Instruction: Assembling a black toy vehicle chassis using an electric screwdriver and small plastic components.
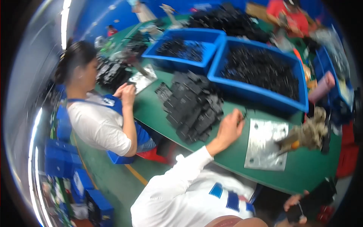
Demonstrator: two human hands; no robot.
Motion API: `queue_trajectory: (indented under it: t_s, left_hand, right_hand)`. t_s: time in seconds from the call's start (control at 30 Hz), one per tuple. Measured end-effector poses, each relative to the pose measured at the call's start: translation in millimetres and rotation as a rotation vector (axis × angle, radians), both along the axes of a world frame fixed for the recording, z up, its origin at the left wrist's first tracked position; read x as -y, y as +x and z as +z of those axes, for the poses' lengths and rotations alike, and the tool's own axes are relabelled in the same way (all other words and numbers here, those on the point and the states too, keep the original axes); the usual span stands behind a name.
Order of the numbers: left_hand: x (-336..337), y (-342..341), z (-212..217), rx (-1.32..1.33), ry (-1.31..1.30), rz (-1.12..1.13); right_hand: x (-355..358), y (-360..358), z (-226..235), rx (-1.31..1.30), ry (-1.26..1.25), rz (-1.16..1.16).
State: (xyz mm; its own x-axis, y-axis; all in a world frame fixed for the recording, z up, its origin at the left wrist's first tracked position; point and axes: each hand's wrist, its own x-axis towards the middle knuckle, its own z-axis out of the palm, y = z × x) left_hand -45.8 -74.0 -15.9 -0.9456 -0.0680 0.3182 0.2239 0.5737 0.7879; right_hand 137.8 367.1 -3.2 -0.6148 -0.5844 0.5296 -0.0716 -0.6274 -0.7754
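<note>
**Left hand pinching a small part beside the steel plate**

The landmark is the flat, square, grey metal plate with holes (264, 145) that lies on the green table top (159, 113).

Just off the plate's upper left corner, the left hand (229, 129) is curled nearly closed. Its fingertips are pinched on a small black plastic part (244, 113). The part sits just beyond the fingertips, toward the bins. It is blurred and tiny, so I cannot tell its long axis or which way it points.

Below the plate, past the table's near edge, the right hand (295, 202) has its fingers wrapped about a dark flat object (302, 212). The object's shape is unclear.

On the plate's right side rests a beige, lumpy tool with an orange-yellow grip (307, 133).

Left of the plate lies a loose heap of black rectangular plastic pieces (193, 106). Beyond the plate stands a large blue plastic bin of black parts (291, 104). A second, smaller blue bin (181, 64) stands to that bin's left. A pink cylinder (322, 86) lies up and right of the plate.

Far left of the plate sits a co-worker in a white shirt and blue apron (100, 123). Both of the co-worker's hands (126, 91) are at another shiny metal plate (145, 78). Blue crates (60, 157) are stacked on the floor behind that person.
</note>
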Motion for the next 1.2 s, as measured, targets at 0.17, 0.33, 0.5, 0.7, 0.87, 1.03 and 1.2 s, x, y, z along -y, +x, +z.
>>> queue_trajectory:
  t_s: [0.17, 0.33, 0.5, 0.7, 0.87, 1.03, 1.2]
  left_hand:
    - [11, 13, 19, 0.106, 0.344, 0.033]
    - [9, 16, 18, 0.360, 0.674, -0.104]
    - [14, 37, 15, 0.399, 0.161, -0.118]
    - [34, 57, 8, 0.579, 0.631, -0.271]
    - [40, 63, 34, 0.585, 0.729, -0.259]
    - [52, 71, 41, 0.551, 0.857, -0.273]
    - [54, 75, 46, 0.497, 0.863, -0.314]
  right_hand:
    - [163, 9, 80, 0.947, 0.059, 0.030]
    - [202, -39, 55, 1.078, 0.030, 0.256]
    - [228, -56, 27, 1.016, 0.009, 0.110]
    - [243, -56, 22, 0.963, 0.238, -0.058]
    - [248, -46, 11, 0.871, 0.149, -0.122]
    - [252, -46, 21, 0.976, 0.080, -0.096]
    - [248, -44, 5, 0.947, 0.087, -0.088]
